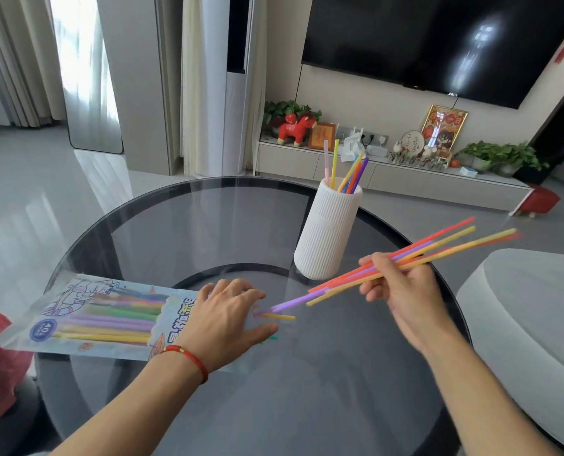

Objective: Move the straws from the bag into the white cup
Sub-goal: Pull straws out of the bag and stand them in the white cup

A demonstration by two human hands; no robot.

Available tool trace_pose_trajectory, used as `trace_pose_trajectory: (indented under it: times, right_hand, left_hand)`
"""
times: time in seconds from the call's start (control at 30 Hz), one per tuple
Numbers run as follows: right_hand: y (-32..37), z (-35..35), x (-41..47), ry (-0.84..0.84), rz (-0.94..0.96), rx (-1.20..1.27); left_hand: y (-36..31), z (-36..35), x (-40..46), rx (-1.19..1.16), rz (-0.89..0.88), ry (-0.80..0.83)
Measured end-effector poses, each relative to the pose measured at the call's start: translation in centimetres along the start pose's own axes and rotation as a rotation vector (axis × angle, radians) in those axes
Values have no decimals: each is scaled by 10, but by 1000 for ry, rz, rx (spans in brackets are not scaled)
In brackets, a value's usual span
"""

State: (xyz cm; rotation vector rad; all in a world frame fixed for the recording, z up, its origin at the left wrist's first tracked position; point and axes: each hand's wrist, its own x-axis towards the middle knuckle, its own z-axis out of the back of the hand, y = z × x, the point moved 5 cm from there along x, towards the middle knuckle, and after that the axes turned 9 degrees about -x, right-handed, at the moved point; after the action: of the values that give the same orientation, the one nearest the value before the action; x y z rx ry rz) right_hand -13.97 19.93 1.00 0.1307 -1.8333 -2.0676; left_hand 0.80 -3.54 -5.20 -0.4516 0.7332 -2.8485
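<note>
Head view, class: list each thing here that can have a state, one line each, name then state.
Bag: lying flat on the glass table, partly full, pinned by the left hand.
Cup: upright, holding several straws.
Bundle of straws: gripped in the right hand, clear of the bag, not yet in the cup.
Yellow straw: sticking out at the bag's mouth.
TV: off.

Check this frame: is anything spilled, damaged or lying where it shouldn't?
Nothing looks damaged. One small oddity: a short yellow straw and a teal tip poke out loose at the bag's open end, beside the left hand. The white cup stands upright; the right hand grips a bundle.
</note>
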Motion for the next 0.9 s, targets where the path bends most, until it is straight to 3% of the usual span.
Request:
trace_pose_trajectory:
  times: [0.23,0.43,0.6,0.8,0.9]
  right_hand:
    - [86,32,21,117,268,-455]
    - [112,-10,21,366,285,-814]
    - [107,-26,24,386,295,-744]
    - [110,-48,20,523,267,-672]
    - [105,-51,16,481,291,-711]
  left_hand:
    - [-23,0,-1,-112,-128,-32]
    - [-60,-1,3,-407,-92,-16]
    - [-95,-11,19,-785,35,118]
    - [-112,-6,28,-831,11,32]
    - [-111,-2,28,-814,26,18]
